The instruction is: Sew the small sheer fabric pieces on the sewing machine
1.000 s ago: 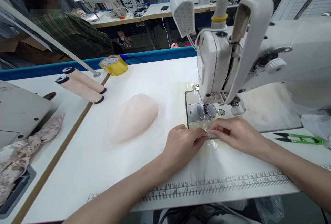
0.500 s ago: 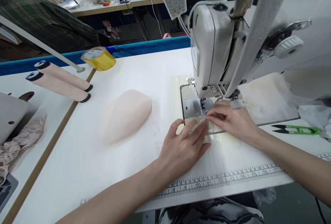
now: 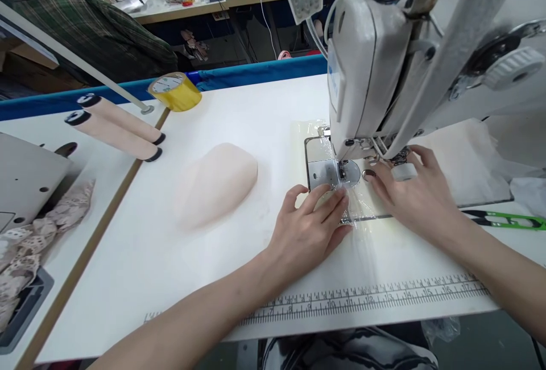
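Fingers of left hand point(image 3: 309, 230) and right hand point(image 3: 412, 190) spread flat, pressing clear film point(image 3: 362, 210) at needle plate point(image 3: 325, 173), gripping nothing

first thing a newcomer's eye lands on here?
The white sewing machine looming at upper right, with the left hand and right hand flat on clear film by its needle plate. Then the pale pink padded piece mid-table and the yellow tape roll behind it.
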`<state>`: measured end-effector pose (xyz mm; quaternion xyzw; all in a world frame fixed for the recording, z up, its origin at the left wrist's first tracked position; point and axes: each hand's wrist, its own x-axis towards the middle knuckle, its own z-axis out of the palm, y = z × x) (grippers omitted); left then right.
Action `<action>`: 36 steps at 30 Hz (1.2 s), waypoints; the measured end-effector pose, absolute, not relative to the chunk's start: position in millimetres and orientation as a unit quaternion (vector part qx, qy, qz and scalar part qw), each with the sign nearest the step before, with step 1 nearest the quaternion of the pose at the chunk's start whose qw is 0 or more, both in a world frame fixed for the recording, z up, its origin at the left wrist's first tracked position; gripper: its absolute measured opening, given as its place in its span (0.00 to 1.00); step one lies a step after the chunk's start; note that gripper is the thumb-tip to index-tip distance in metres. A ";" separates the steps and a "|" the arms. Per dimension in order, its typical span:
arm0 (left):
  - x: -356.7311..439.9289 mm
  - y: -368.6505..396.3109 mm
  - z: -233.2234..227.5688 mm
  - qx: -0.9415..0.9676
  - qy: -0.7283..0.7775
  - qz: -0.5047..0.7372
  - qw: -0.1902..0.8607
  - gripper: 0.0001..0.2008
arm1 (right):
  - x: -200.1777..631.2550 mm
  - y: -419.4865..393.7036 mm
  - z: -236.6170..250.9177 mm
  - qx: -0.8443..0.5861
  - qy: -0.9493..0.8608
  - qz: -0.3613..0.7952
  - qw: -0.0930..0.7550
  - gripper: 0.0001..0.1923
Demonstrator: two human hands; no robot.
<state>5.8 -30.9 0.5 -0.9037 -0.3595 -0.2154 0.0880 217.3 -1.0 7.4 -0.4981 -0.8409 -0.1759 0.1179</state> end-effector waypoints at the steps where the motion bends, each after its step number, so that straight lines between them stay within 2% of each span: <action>1: 5.7 -30.9 0.6 -0.904 -0.360 -0.215 0.087 0.13 | 221.5 0.1 8.9 -0.500 -0.837 -0.191 0.114 0.14; 6: 5.8 -30.8 0.4 -0.904 -0.360 -0.216 0.080 0.13 | 233.3 5.3 13.9 -0.527 -0.814 -0.174 0.171 0.11; 15: 5.2 -30.4 -2.5 -0.903 -0.356 -0.226 0.085 0.12 | 206.6 16.8 -9.2 -0.552 -0.774 0.130 0.282 0.09; 21: 4.0 -30.1 -4.9 -0.902 -0.357 -0.229 0.085 0.12 | 204.2 19.2 -11.9 -0.535 -0.755 0.252 0.284 0.11; 24: 3.2 -30.2 -5.7 -0.903 -0.356 -0.225 0.083 0.13 | 204.8 19.2 -11.8 -0.529 -0.776 0.228 0.258 0.12; 29: 2.9 -29.8 -5.6 -0.902 -0.361 -0.225 0.078 0.13 | 212.9 23.0 -6.1 -0.569 -0.780 -0.005 0.260 0.13; 31: 2.9 -28.6 -5.8 -0.901 -0.363 -0.226 0.076 0.13 | 217.0 20.1 -0.2 -0.579 -0.775 -0.060 0.244 0.14; 34: 3.1 -25.7 -6.7 -0.900 -0.363 -0.230 0.075 0.13 | 217.4 7.2 8.1 -0.579 -0.781 -0.052 0.227 0.12; 36: 3.3 -23.5 -7.2 -0.900 -0.362 -0.231 0.076 0.13 | 213.3 -3.9 10.6 -0.524 -0.823 -0.018 0.218 0.11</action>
